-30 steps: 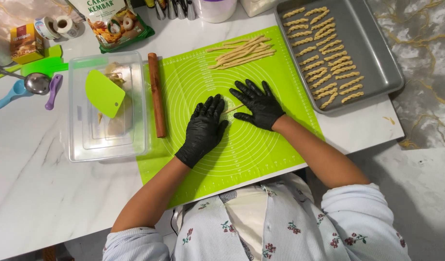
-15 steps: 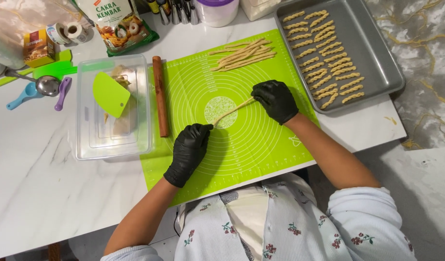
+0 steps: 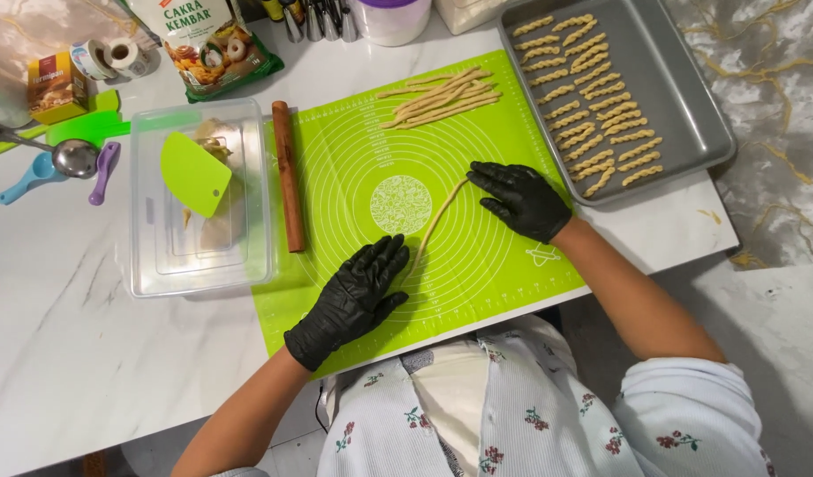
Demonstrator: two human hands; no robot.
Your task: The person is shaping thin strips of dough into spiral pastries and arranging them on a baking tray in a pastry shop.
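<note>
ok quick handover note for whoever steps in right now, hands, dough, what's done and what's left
Left hand: gloved, flat on the near end of the dough rope, holding nothing.
Right hand: gloved, fingers spread on the rope's far end.
The rope lies thin and long across the green mat.
Done: rows of twisted pieces on the tray; a bundle of rolled ropes at the mat's top edge.
Left: this rope and the bundle are untwisted; more dough sits in the clear tub under a green scraper. The rolling pin lies idle beside it.

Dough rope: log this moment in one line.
left hand: flat on dough rope | right hand: flat on its far end | under: green mat
</note>
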